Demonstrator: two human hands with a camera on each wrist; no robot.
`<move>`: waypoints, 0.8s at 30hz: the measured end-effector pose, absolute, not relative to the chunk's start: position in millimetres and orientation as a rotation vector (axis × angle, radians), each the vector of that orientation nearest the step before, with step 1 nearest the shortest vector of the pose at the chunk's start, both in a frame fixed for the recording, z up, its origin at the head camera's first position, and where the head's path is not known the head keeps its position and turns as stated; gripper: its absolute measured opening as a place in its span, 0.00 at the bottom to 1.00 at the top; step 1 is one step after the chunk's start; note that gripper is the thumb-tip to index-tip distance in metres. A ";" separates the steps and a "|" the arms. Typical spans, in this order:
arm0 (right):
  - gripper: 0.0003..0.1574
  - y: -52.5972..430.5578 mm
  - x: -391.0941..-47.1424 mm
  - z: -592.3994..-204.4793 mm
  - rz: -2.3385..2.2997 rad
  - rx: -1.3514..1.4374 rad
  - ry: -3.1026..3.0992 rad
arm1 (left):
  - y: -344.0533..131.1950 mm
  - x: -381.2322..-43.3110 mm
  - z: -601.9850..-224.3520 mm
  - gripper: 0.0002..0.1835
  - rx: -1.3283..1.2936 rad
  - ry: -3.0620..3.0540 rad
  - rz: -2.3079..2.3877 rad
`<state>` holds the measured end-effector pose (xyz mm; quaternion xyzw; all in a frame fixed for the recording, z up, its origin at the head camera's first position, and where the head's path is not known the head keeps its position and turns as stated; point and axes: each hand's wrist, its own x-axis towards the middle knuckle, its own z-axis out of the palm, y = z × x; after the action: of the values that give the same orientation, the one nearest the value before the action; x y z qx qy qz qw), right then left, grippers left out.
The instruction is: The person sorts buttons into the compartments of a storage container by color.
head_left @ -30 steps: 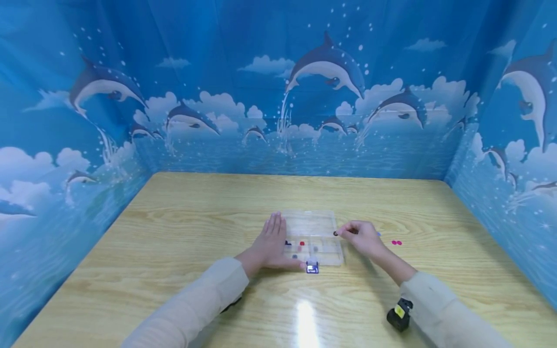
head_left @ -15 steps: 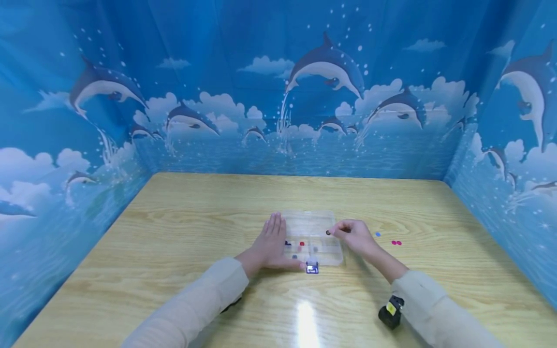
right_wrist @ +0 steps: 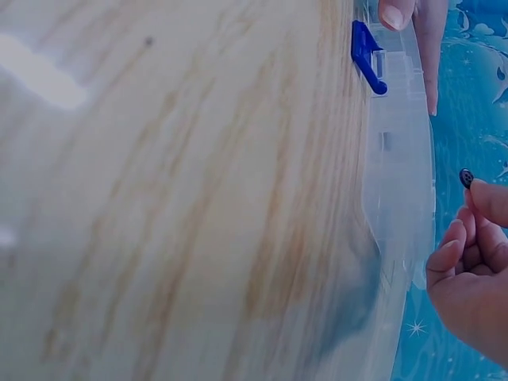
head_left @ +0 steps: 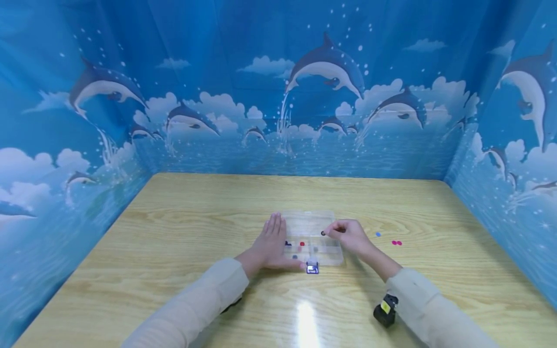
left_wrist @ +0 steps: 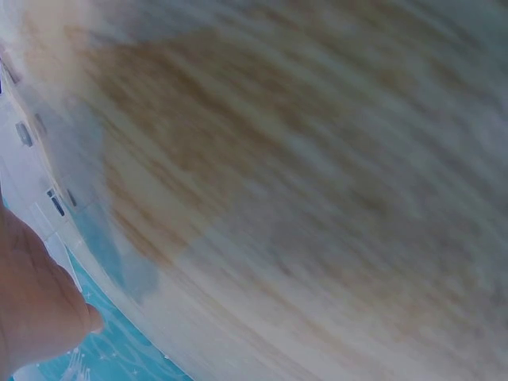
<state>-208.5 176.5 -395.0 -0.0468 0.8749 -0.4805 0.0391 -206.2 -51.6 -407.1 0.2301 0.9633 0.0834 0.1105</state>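
A clear plastic compartment box (head_left: 332, 258) lies with its lid (head_left: 308, 222) folded back and its blue latch (head_left: 312, 268) at the front. My left hand (head_left: 273, 245) rests along the box's left side, fingers straight, thumb stretched along the front edge to the latch. Between thumb and fingertip, my right hand (head_left: 350, 236) pinches a small dark button (right_wrist: 466, 178), its holes visible in the right wrist view. In the head view this button overlaps the lid's right part. Inside the compartments lie a red button (head_left: 302, 244) and several dark and pale ones.
On the wooden table (head_left: 196, 217), right of the box, lie a blue disc (head_left: 378, 234) and two pink discs (head_left: 396, 242). A dolphin-print curtain (head_left: 278, 145) surrounds the table's back and sides.
My right hand has moved left with the button, from beside the box's right edge to over the box, uncovering the blue disc. The left hand has stayed put.
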 end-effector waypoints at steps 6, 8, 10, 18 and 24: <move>0.07 174.7 -209.9 -395.1 -1.459 -0.192 2.678 | -51.7 -205.6 -407.0 0.70 0.676 2.835 0.260; 0.07 173.9 -210.6 -395.2 -1.449 -0.203 2.685 | -51.6 -205.6 -406.8 0.70 0.670 2.834 0.254; 0.06 173.0 -211.3 -395.6 -1.442 -0.207 2.692 | -51.5 -205.6 -406.8 0.70 0.669 2.836 0.250; 0.05 170.8 -211.4 -395.4 -1.384 -0.249 2.722 | -51.8 -206.5 -408.3 0.69 0.682 2.844 0.256; 0.06 170.9 -212.3 -395.6 -1.339 -0.253 2.716 | -52.0 -206.6 -408.5 0.70 0.686 2.853 0.229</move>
<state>-212.3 170.9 -395.6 -0.0830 0.8926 -0.4401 0.0513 -206.6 -52.0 -408.5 0.2319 0.9646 0.0775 0.0991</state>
